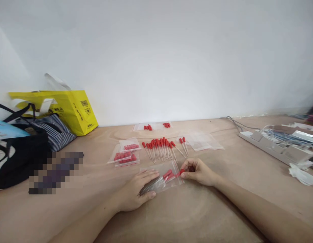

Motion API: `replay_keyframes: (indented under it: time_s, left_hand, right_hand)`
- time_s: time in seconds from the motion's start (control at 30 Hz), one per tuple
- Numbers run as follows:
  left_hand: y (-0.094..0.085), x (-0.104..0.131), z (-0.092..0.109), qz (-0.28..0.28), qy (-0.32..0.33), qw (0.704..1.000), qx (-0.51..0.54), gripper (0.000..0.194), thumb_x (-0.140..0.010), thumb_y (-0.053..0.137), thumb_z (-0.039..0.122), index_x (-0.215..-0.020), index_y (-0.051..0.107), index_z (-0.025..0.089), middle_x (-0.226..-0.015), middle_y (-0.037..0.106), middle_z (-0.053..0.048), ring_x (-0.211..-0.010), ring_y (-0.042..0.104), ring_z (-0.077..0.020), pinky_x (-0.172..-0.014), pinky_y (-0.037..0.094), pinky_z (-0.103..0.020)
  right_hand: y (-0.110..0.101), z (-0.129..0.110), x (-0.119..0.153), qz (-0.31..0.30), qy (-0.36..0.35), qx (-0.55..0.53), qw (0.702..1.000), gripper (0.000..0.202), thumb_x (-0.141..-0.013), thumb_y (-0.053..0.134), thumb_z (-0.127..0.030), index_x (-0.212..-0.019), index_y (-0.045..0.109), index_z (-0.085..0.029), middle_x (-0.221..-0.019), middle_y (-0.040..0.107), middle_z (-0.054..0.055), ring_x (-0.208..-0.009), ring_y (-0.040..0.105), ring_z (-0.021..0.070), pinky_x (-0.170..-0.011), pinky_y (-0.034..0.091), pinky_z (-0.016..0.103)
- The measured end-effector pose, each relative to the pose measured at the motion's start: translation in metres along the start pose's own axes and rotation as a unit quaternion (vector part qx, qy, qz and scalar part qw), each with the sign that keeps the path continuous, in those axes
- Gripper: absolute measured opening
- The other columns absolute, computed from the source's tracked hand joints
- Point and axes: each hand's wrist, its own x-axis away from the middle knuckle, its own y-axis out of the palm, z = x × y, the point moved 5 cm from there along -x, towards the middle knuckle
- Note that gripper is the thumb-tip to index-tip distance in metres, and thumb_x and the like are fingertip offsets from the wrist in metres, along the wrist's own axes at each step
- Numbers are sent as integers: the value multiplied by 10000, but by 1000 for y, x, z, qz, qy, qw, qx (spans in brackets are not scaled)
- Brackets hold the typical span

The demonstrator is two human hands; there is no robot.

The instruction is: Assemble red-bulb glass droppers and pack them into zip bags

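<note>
A clear zip bag (159, 187) lies on the table in front of me, with a few red-bulbed droppers (168, 174) inside. My left hand (138, 189) rests over the bag's left end, its fingers and thumb stretched out and apart. At the bag's right end, by its red-lined edge, my right hand (195, 172) is closed in a pinch on the red bulb of a dropper (182, 172). More red shows under its curled fingers, partly hidden. Just beyond the bag, several loose droppers (160, 148) lie in a row, bulbs pointing away from me.
Filled zip bags (124, 156) are stacked to the left of the row. Behind it lies another bag with red bulbs (147, 127). Flat clear bags (206, 141) lie to the right. A yellow bag (80, 111) stands at left, a power strip (268, 148) at right.
</note>
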Motion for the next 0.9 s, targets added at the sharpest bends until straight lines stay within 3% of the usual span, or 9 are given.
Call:
replay_keyframes:
  time_s: [0.2,0.37,0.47,0.57,0.63,0.7,0.73,0.8,0.9]
  left_hand:
    - [0,-1,-2,9,-9,1000,14,519,-788,506,383,-1273,378,249,-1335,394,-33,-1240,307,-242,-1019,257,-443]
    - [-1,-3,-1,18,-2,1000,25,508,-786,511,379,-1265,392,257,-1325,409,-27,-1231,326,-233,-1021,260,-433]
    - [0,-3,-2,7,-9,1000,18,527,-785,508,383,-1276,376,245,-1338,389,-35,-1241,306,-239,-1025,245,-445]
    - [0,-2,-3,8,-5,1000,14,530,-789,503,390,-1281,365,250,-1345,378,-37,-1242,302,-247,-1023,238,-458]
    - [0,-1,-5,8,-5,1000,12,531,-792,497,401,-1284,359,256,-1350,370,-37,-1240,305,-248,-1020,244,-459]
    - [1,0,-7,5,-9,1000,10,541,-793,493,411,-1290,347,256,-1354,362,-40,-1240,304,-246,-1018,249,-459]
    - [1,0,-7,4,-12,1000,8,546,-792,493,413,-1292,343,254,-1355,360,-42,-1241,303,-245,-1019,248,-460]
    - [1,0,-7,2,-16,1000,7,548,-790,493,414,-1290,346,247,-1356,359,-47,-1243,300,-246,-1020,246,-461]
    - [-1,0,-4,1,-24,1000,12,539,-786,497,414,-1277,371,231,-1351,365,-55,-1241,302,-255,-1016,255,-464]
  right_hand:
    - [18,-14,-7,-45,-97,92,990,174,-687,639,-345,-747,671,-185,-760,618,34,-704,532,131,-641,406,247]
    - [26,-6,-9,-60,-24,83,995,173,-645,660,-320,-685,643,-153,-578,563,-11,-506,458,75,-469,351,192]
    - [25,-7,-10,-25,-29,104,994,175,-631,665,-309,-634,606,-145,-524,526,-31,-473,428,63,-447,325,180]
    - [18,-9,-18,-38,-31,115,992,171,-636,653,-309,-647,591,-150,-555,555,-24,-496,469,78,-465,351,188]
    - [0,-9,-32,2,-9,155,988,149,-648,636,-299,-658,585,-159,-628,600,-6,-568,527,104,-521,391,201]
    - [-33,-8,-49,157,56,273,947,109,-687,588,-271,-650,568,-171,-671,618,6,-628,557,122,-571,404,208]
    - [-46,-8,-58,196,78,300,930,92,-704,568,-259,-681,569,-170,-710,625,29,-671,567,141,-593,402,221]
    - [-63,-6,-77,242,112,331,905,108,-708,563,-250,-760,569,-156,-818,626,89,-782,572,187,-634,399,247]
    - [-72,1,-99,265,162,359,880,266,-664,607,-255,-880,559,-107,-907,605,182,-848,573,255,-636,403,286]
